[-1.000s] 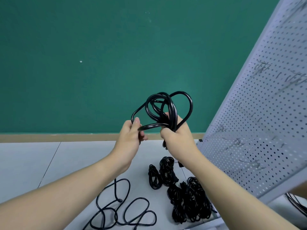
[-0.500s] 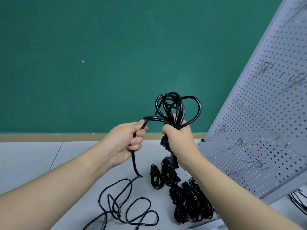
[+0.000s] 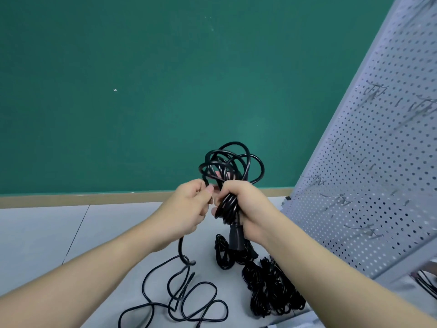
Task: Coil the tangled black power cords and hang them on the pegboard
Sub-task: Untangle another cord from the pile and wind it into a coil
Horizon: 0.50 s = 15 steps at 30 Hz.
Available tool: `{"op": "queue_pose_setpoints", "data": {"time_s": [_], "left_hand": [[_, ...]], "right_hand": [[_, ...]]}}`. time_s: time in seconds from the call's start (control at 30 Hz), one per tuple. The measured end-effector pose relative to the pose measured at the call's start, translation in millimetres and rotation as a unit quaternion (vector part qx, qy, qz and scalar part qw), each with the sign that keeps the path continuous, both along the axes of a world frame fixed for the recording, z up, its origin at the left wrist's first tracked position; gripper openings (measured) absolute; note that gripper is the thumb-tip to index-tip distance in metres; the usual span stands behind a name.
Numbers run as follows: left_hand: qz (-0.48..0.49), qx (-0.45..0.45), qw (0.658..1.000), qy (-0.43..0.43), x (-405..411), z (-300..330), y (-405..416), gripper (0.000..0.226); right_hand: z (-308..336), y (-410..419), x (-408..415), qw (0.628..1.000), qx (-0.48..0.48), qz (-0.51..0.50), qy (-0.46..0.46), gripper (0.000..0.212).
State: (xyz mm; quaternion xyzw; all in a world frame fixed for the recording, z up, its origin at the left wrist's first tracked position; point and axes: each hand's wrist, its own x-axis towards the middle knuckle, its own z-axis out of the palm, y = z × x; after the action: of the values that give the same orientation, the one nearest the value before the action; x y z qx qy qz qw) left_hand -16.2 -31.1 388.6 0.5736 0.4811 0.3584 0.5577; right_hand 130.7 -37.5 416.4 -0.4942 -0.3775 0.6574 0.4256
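Observation:
My right hand [image 3: 246,207] grips a bundle of black power cord loops [image 3: 233,162] that stick up above my fist, with the cord's plug [image 3: 235,237] hanging just below it. My left hand [image 3: 189,209] pinches the same cord right beside the bundle. From the left hand the loose cord tail [image 3: 182,290] drops to the white table and lies in tangled loops. The grey pegboard [image 3: 378,174] leans at the right, carrying several metal hooks [image 3: 343,200].
Several coiled black cords [image 3: 267,285] lie on the white table [image 3: 47,237] under my right forearm. More black cord [image 3: 425,282] shows beneath the pegboard's lower edge at the right. A green wall stands behind the table.
My left hand has moved in close to the right hand, bringing another turn of cord onto the bundle. The loops above my right fist have grown, and both hands have dropped slightly.

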Motion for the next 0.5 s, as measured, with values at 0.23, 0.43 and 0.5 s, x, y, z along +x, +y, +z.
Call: {"op": "queue_pose_setpoints", "data": {"time_s": [0.23,0.43,0.5], "left_hand": [[-0.106,-0.040,0.993,-0.028,-14,11,-1,0.030],[-0.132,-0.047,0.986,-0.086,-22,23,-3,0.036],[-0.075,-0.010,0.995,-0.059,-24,22,0,0.039]], "right_hand": [[5,7,7,0.974,0.023,0.064,0.216,0.052],[2,15,12,0.980,0.065,0.040,0.185,0.051],[3,14,14,0.991,0.082,0.023,0.099,0.049]]}}
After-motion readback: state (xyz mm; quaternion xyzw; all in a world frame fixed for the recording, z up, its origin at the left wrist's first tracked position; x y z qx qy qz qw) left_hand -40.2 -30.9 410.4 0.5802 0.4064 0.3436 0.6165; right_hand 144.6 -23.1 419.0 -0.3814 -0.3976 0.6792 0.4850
